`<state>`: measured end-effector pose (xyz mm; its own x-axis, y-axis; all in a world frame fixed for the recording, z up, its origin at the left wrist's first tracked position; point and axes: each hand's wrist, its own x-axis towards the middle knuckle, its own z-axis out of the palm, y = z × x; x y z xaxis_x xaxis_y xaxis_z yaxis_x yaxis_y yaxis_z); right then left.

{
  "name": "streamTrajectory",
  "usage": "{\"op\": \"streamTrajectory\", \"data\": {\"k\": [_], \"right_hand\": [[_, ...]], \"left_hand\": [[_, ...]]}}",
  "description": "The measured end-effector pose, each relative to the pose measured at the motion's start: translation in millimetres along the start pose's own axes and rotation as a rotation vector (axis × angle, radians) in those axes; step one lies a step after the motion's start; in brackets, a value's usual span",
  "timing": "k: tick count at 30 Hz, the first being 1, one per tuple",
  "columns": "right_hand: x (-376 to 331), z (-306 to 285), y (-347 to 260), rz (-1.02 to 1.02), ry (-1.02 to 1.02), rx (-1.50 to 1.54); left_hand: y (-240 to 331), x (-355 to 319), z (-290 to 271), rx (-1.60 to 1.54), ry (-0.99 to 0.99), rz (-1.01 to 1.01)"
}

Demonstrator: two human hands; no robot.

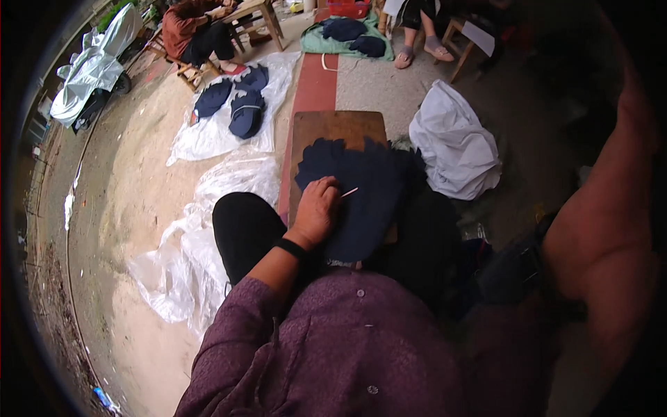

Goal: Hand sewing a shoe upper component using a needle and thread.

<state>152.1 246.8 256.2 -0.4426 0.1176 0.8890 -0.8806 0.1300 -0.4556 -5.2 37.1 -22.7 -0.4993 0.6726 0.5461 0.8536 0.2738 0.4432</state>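
My left hand (319, 210) rests on a dark navy piece of cloth (372, 198) with a jagged upper edge. Its fingers are curled closed, and a thin white stick (349, 192) juts out from beside the thumb, seemingly gripped there. The cloth spreads over my lap and a brown wooden board or stool top (337, 125) in front of me. At the right edge a bare right arm (597, 229) rises close and blurred. My right hand is out of view.
To the left lie clear plastic sheets (187, 271); navy pieces (246, 115) rest on one. A white cloth bundle (455, 142) sits right of the board. Farther off are two seated people, a green cloth (323, 42) with navy pieces, and a silver-covered vehicle (87, 80).
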Motion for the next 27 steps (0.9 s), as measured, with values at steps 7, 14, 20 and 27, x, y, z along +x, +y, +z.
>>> {"op": "streamTrajectory", "data": {"k": [7,14,20,27], "right_hand": [[-1.4,32.0,15.9,0.088,0.071,0.039],[-1.0,27.6,-0.8,0.067,0.061,0.062],[0.1,50.6,-1.7,0.127,0.103,0.017],[29.7,60.2,-6.1,0.138,0.094,-0.172]], "left_hand": [[-0.6,-4.3,7.3,-0.029,0.017,0.009],[0.2,-18.3,0.4,0.003,0.004,-0.010],[6.7,-8.0,7.2,-0.044,0.010,0.004],[-2.8,-9.1,-11.2,0.011,0.035,-0.033]]}}
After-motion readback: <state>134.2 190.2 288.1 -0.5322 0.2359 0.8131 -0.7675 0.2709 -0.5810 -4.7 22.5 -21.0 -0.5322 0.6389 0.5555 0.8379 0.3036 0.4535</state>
